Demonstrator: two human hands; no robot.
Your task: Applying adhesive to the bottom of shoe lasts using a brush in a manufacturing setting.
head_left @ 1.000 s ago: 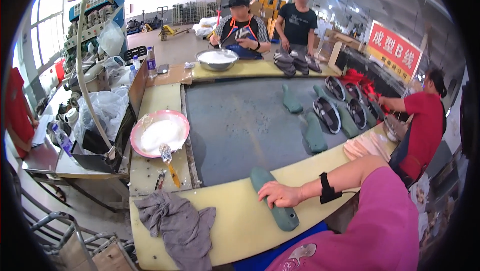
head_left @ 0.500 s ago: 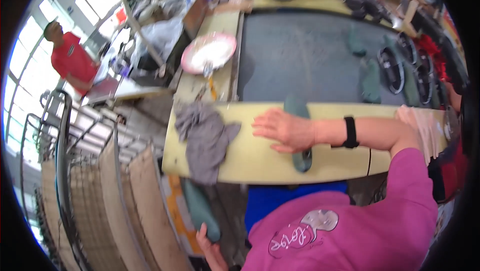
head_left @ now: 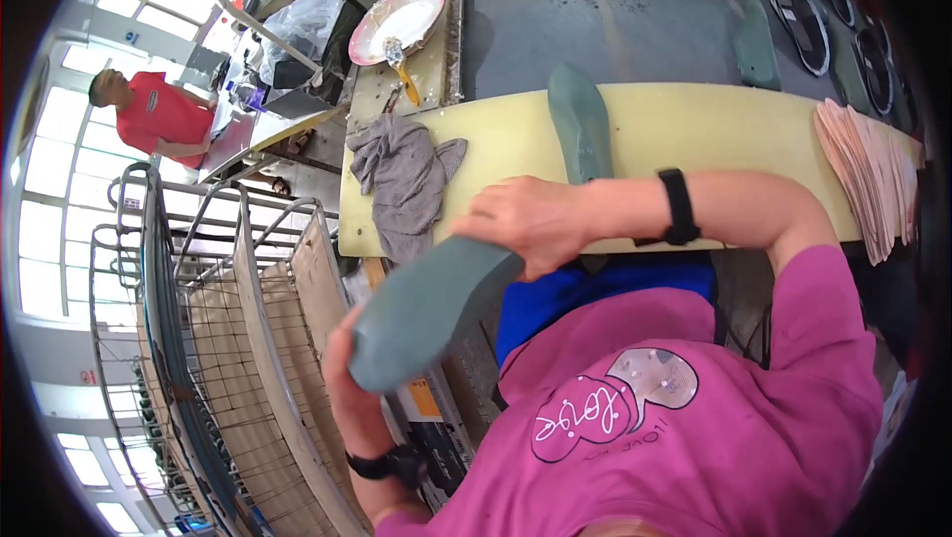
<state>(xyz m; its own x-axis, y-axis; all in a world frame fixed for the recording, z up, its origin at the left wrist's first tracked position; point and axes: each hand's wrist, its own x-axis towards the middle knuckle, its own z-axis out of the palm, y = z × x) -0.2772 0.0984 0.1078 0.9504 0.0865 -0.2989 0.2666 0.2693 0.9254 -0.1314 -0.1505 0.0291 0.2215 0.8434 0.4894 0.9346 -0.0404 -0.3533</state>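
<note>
A green shoe last (head_left: 426, 314) is held slantwise between both hands, in front of the yellow table edge. My left hand (head_left: 342, 351) is closed round its broad lower end, the fingers mostly hidden behind it. My right hand (head_left: 531, 225) grips the upper end, its fingers wrapped over the top. Just beyond my right wrist, a second green shoe last (head_left: 578, 125) lies on the yellow tabletop (head_left: 684, 140), its near end covered by my forearm. A crumpled grey cloth (head_left: 407, 180) lies left of it.
A pink-rimmed white dish (head_left: 382, 36) holds a brush (head_left: 402, 71). On the dark belt (head_left: 555, 1) lie more lasts and black shoe pieces (head_left: 798, 26). Pink layered sheets (head_left: 873, 180) hang over the table's right edge. A wire rack (head_left: 233, 339) stands left; a person in red (head_left: 164, 116) is beyond.
My left hand has raised the shoe last from beside the table, and my right hand has come off the table to grip its other end. The view has tilted downward.
</note>
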